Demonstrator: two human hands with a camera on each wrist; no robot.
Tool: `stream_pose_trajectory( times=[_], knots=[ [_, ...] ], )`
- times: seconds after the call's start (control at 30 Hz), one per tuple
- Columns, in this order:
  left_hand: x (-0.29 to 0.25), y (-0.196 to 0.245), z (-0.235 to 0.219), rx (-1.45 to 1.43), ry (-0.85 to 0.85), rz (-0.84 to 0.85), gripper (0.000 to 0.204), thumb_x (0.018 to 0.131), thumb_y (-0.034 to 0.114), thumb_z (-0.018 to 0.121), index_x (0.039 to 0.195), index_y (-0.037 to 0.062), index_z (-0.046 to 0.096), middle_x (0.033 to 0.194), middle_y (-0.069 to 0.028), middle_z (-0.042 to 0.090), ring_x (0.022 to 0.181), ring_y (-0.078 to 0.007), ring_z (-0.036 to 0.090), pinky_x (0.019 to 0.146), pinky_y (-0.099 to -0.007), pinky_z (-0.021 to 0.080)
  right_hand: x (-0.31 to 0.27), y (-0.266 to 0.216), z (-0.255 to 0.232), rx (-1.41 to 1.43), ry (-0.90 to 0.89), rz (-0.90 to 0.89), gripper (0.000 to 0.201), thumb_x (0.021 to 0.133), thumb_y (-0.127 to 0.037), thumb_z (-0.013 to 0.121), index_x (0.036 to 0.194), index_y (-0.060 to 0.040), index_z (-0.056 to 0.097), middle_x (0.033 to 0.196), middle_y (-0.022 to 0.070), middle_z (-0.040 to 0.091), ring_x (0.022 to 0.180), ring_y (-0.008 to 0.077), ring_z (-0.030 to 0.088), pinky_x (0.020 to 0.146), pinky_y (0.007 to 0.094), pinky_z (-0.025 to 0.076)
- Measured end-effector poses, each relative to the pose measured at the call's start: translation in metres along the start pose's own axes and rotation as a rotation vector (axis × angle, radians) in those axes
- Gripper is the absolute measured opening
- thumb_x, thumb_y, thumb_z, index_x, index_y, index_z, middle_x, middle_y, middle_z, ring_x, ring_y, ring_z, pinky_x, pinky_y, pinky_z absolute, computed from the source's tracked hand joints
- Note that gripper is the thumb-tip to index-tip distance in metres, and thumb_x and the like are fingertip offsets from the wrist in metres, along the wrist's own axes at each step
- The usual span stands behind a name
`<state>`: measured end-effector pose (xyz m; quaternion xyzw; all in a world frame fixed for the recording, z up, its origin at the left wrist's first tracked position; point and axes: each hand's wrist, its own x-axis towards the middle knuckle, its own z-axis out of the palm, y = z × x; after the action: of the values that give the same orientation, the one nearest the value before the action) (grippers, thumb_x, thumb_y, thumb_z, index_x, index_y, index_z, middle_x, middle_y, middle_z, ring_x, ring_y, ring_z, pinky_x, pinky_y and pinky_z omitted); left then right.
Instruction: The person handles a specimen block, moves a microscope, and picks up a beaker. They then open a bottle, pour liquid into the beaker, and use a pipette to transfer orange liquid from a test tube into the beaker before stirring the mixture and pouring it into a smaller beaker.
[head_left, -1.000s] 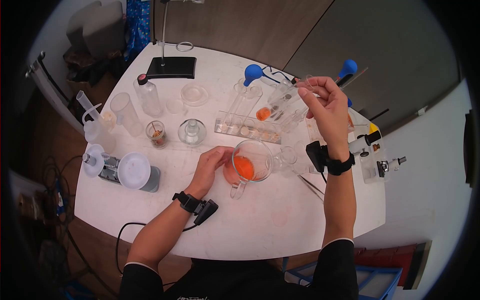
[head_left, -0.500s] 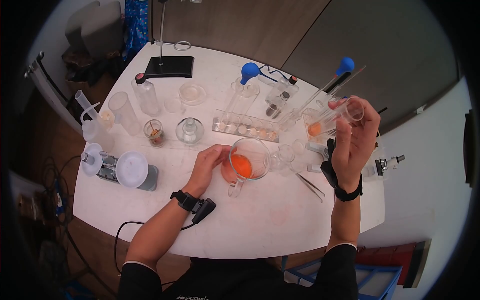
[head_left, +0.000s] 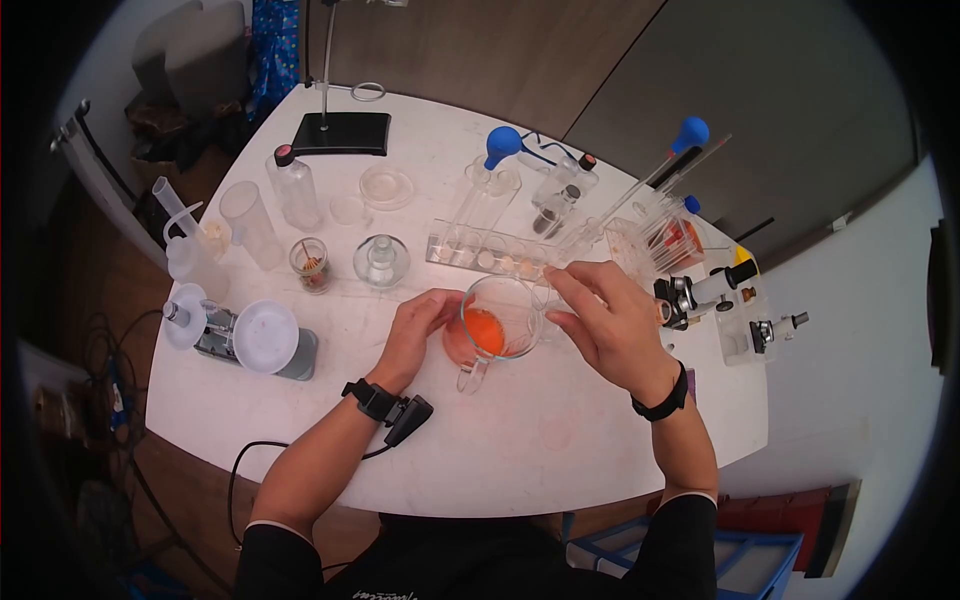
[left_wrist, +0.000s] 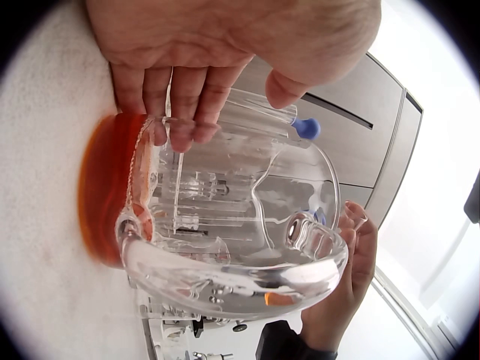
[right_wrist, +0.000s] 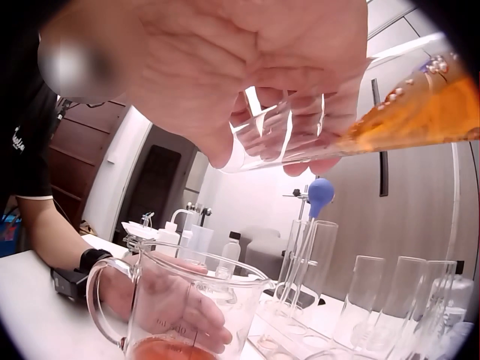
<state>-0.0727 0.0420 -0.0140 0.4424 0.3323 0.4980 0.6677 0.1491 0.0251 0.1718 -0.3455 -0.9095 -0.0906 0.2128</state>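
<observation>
A glass beaker (head_left: 505, 335) with a handle stands on the table, orange-red liquid (left_wrist: 105, 187) at its bottom. My left hand (head_left: 408, 335) rests fairly straight fingers (left_wrist: 184, 105) against the beaker's side, the thumb apart from it. To the right of the rim is my right hand (head_left: 615, 325), its fingers curled round a clear glass tube (right_wrist: 300, 142). That tube lies tilted, its mouth near the palm and towards the beaker, with orange liquid (right_wrist: 420, 109) inside. In the head view the hand hides most of the tube.
Behind the beaker stands a test tube rack (head_left: 480, 258). A balance (head_left: 265, 340), a glass lamp (head_left: 381, 262) and bottles are on the left. A microscope (head_left: 690, 300), a second rack and pipettes with a blue bulb (head_left: 691, 132) are on the right.
My right hand has swung out to the right and then back in and down to the beaker with the tube, whose mouth now points leftwards. My left hand and the beaker have hardly moved.
</observation>
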Motion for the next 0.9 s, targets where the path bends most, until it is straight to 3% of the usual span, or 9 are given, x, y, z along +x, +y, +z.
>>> stream_pose_trajectory(
  times=[0.47, 0.77, 0.9],
  knots=[
    [0.0004, 0.0004, -0.0001, 0.009, -0.005, -0.003, 0.052, 0.105, 0.038, 0.033, 0.124, -0.0027, 0.059, 0.129, -0.0153, 0.062, 0.121, -0.0214, 0.058, 0.107, -0.0347, 0.040, -0.0010, 0.0008, 0.0104, -0.082, -0.140, -0.019, 0.041, 0.077, -0.012, 0.074, 0.116, -0.0108, 0.063, 0.099, 0.0033, 0.062, 0.087, 0.0192, 0.059, 0.068, 0.0315, 0.049],
    [-0.0001, 0.0013, 0.0007, 0.000, -0.006, 0.001, 0.051, 0.105, 0.038, 0.033, 0.124, -0.0019, 0.059, 0.129, -0.0145, 0.062, 0.120, -0.0205, 0.058, 0.106, -0.0344, 0.040, 0.0010, 0.0033, 0.0049, -0.209, -0.183, -0.080, 0.042, 0.074, -0.004, 0.065, 0.116, -0.0098, 0.063, 0.103, 0.0037, 0.061, 0.089, 0.0194, 0.057, 0.070, 0.0315, 0.047],
    [-0.0008, 0.0035, 0.0013, 0.010, 0.000, -0.003, 0.051, 0.105, 0.038, 0.033, 0.124, -0.0015, 0.059, 0.128, -0.0140, 0.062, 0.120, -0.0203, 0.058, 0.106, -0.0344, 0.040, 0.0049, 0.0028, 0.0009, -0.308, -0.174, -0.144, 0.043, 0.075, -0.010, 0.069, 0.117, -0.0099, 0.063, 0.102, 0.0031, 0.061, 0.087, 0.0196, 0.057, 0.069, 0.0325, 0.047]
  ],
)
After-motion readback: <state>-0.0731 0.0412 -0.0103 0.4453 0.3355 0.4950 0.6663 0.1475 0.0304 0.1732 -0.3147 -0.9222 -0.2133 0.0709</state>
